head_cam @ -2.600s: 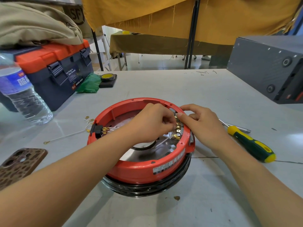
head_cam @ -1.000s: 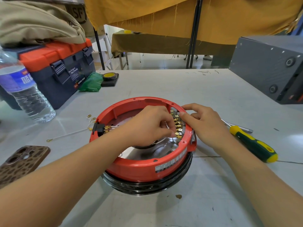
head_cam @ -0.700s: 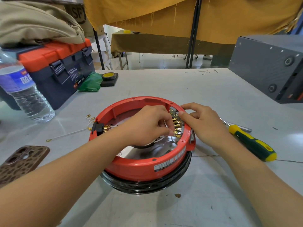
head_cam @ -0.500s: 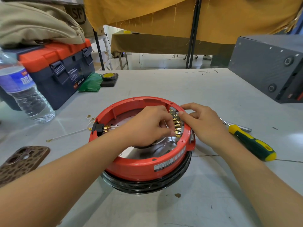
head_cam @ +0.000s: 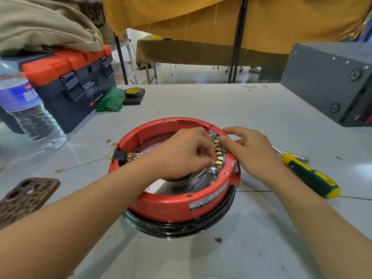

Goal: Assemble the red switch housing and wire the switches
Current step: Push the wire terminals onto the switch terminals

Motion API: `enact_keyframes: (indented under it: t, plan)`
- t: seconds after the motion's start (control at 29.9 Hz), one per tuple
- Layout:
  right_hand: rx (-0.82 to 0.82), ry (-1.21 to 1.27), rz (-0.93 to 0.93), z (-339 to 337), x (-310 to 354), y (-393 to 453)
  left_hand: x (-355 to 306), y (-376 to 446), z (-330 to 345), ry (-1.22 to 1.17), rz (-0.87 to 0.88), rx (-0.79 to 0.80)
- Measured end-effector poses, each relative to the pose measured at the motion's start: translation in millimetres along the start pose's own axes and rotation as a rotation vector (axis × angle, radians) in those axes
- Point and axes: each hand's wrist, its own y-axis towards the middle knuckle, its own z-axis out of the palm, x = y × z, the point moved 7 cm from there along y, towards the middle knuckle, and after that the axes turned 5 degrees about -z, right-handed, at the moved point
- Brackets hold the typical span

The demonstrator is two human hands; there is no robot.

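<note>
A round red switch housing (head_cam: 171, 204) sits on a black ring at the table's middle. A row of grey switches with brass terminals (head_cam: 219, 156) lines its right inner wall. My left hand (head_cam: 181, 154) reaches inside the housing, fingers curled and pinching at a brass terminal. My right hand (head_cam: 251, 154) rests on the housing's right rim, its fingertips pressing the switch block from outside. A black switch (head_cam: 120, 155) with brass pins sits in the left wall. Loose white wires (head_cam: 84, 164) lie on the table to the left.
A green-and-yellow screwdriver (head_cam: 310, 176) lies right of the housing. At the left stand a water bottle (head_cam: 30, 109), a blue-orange toolbox (head_cam: 70, 77) and a phone (head_cam: 24, 198). Black tape roll (head_cam: 133, 92) and green bag behind. A grey box (head_cam: 332, 81) stands at the far right.
Both hands stay at the switch row. The fingers of my left hand have shifted slightly along the brass terminals; the housing has not moved.
</note>
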Motion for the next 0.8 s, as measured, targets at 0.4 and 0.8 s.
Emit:
enact_keyframes:
  t: [0.4,0.8]
  plan:
    - [0.031,-0.02,-0.001,2.0,-1.4,-0.4,0.3,0.9,2.0,0.002,0.019,0.015]
    - [0.058,-0.01,0.003,2.8,-0.2,-1.9,-3.0,1.4,3.8,0.008,0.035,0.007]
